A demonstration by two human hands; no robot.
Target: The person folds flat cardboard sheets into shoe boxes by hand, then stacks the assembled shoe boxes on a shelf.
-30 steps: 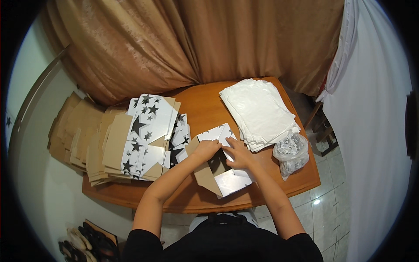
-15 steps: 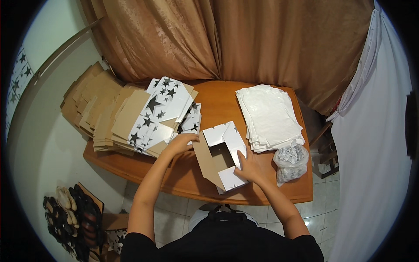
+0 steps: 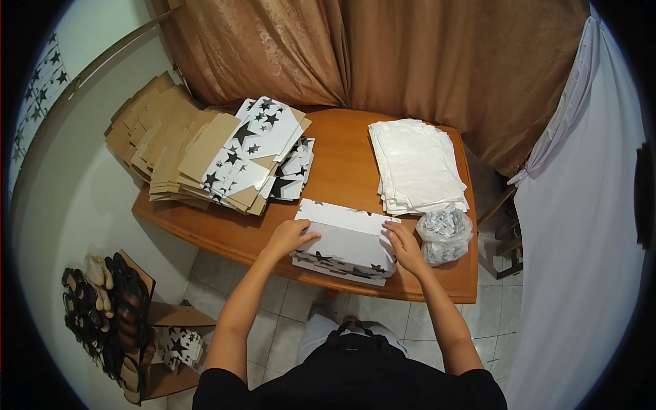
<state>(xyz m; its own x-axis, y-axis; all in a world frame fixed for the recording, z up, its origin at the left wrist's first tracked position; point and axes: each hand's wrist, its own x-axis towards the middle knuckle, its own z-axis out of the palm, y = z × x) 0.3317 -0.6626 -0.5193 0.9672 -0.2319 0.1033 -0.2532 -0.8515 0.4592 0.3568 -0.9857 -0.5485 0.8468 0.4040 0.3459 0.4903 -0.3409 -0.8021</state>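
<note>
A white cardboard box (image 3: pixel 345 240) printed with black stars lies lengthwise across the table's front edge. My left hand (image 3: pixel 290 237) grips its left end, the thumb lying over the white panel. At the other end, my right hand (image 3: pixel 404 247) holds the right corner with the fingers bent over the top. Starred layers show along the box's near side. To the left is a stack of flat cardboard pieces (image 3: pixel 167 147), with starred white sheets of cardboard (image 3: pixel 256 140) on its right part.
A pile of white paper sheets (image 3: pixel 415 164) lies at the table's right. In front of it sits a clear plastic bag (image 3: pixel 444 236) of crumpled silvery material. Below left stands a shoe rack (image 3: pixel 174 314) with several shoes. Brown curtains (image 3: pixel 424 61) hang behind the wooden table (image 3: pixel 342 154).
The box has turned from slanted, with its brown inside and square gap showing, to lying crosswise with white panels up. Both hands have shifted to its two ends.
</note>
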